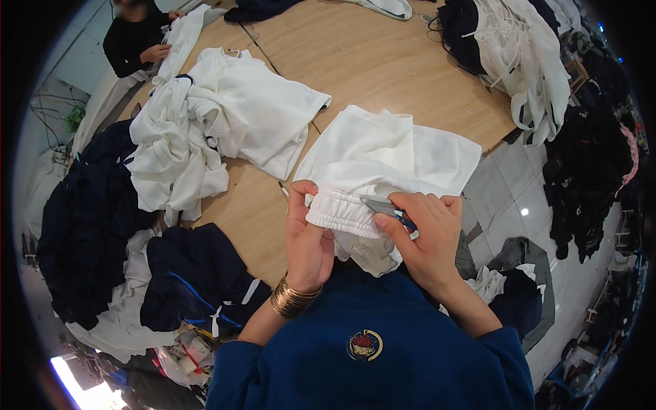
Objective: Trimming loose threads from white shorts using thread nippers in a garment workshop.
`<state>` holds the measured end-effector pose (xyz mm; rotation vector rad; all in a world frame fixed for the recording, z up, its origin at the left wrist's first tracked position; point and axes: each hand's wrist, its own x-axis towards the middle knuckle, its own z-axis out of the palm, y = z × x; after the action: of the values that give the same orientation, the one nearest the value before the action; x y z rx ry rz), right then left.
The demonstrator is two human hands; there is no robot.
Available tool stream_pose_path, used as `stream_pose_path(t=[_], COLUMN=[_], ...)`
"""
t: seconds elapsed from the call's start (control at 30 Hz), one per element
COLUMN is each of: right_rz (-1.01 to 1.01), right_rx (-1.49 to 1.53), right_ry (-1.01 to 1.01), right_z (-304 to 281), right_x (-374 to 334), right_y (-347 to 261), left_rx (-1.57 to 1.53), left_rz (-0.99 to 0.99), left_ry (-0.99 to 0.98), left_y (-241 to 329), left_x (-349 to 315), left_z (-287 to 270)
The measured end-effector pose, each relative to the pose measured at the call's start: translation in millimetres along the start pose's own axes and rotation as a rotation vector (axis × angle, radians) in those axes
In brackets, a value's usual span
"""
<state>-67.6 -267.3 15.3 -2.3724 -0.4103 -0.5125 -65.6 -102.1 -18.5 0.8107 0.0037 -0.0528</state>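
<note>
Hands [309, 239] flank gathered waistband [338, 213], right [429, 231] seemingly curled around snips [376, 204].

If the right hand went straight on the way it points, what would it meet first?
Probably the white gathered fabric band, ahead of the blue-handled metal snips in the right hand; depth leaves contact unclear.

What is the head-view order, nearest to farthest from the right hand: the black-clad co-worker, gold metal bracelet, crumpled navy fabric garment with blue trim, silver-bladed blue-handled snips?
1. Snips: held in the right hand.
2. Bracelet: left, just below the left hand.
3. Navy garment: farther left, lower left.
4. Co-worker: upper left.
</note>
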Motion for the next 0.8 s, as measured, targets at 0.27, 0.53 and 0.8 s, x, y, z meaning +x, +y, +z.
stream_pose_path(t=[0.27,0.53,0.8], right_rz=[-0.032,-0.049,-0.085], right_rx=[-0.044,0.005,-0.056], right_ry=[0.024,0.007,0.016], right_z=[-1.0,-6.3,-5.5], right_x=[1.5,0.9,3.1], right_y=[3.6,-3.2,-6.3], left_rx=[0.011,-0.053,-0.026], left_rz=[0.004,-0.056,-0.096], left_ry=[0.014,0.033,0.080], left_y=[-2.0,6.1,8.7], left_x=[0.5,0.9,0.7], left_z=[-0.4,11.7,19.3])
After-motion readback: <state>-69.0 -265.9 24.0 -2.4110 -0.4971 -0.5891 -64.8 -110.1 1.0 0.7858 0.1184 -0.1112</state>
